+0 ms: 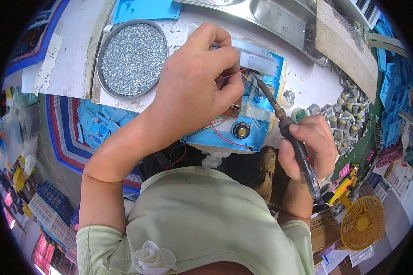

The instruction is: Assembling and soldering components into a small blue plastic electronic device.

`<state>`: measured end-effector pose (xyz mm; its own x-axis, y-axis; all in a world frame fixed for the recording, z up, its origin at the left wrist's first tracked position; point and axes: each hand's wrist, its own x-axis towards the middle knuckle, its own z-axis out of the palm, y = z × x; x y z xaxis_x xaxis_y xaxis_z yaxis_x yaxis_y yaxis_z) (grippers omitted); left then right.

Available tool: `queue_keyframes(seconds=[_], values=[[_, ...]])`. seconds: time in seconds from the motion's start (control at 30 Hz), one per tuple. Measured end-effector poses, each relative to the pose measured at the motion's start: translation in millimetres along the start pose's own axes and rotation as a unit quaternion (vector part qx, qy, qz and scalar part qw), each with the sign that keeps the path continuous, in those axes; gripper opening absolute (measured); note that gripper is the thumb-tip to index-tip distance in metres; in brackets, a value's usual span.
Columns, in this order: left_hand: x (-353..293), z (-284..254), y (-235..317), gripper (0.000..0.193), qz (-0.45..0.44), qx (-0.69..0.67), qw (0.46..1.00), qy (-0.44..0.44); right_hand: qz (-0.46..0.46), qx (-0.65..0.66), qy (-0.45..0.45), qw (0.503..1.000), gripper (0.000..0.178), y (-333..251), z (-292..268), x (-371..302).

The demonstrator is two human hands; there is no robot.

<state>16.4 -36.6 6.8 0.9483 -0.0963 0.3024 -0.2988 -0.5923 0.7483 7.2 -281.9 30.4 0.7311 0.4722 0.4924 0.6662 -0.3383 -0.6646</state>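
Note:
In my right hand (314,144) is a soldering iron (294,137) with a black handle, its tip pointing up and left into an open blue plastic housing (257,137). The tip meets the wiring beside a pale block (259,63) inside the housing; whether it touches metal is too small to tell. My left hand (206,78) reaches over the housing with thumb and fingers pinched on a thin red wire (236,73). Toward me in the housing sits a round speaker (241,130), with red and green wires running from it. My left hand hides part of the housing.
A round metal tray (98,68) full of small screws stands left of the housing. Several small motors (344,114) are heaped at the right, near a sheet of brown board (348,50). Steel trays (280,23) lie at the back. A yellow fan (362,223) is at lower right.

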Motion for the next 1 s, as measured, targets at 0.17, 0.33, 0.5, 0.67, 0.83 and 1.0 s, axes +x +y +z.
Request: queue_keyframes(seconds=[0.17, 0.33, 0.5, 0.67, 0.83, 1.0], values=[[1, -1, 1, 0.010, -0.001, 0.007, 1.000, -0.006, 0.014, -0.001, -0.006, 1.000, 0.031, 4, 0, 2], [0, 0, 2, 0.010, -0.009, 0.017, 1.000, -0.011, 0.024, -0.006, -0.024, 0.999, 0.031, 6, 1, 5], [1, 0, 1, 0.010, 0.000, 0.017, 1.000, -0.009, 0.018, -0.005, -0.029, 0.999, 0.030, 7, 4, 9], [0, 2, 0, 0.011, 0.004, 0.017, 1.000, -0.001, 0.012, -0.003, -0.027, 1.000, 0.030, 7, 5, 11], [0, 2, -1, 0.011, 0.013, 0.013, 1.000, 0.007, 0.014, -0.001, -0.022, 1.000, 0.030, 8, 5, 9], [0, 2, -2, 0.011, 0.011, 0.012, 1.000, 0.005, 0.007, 0.005, -0.023, 1.000, 0.030, 8, 5, 9]])
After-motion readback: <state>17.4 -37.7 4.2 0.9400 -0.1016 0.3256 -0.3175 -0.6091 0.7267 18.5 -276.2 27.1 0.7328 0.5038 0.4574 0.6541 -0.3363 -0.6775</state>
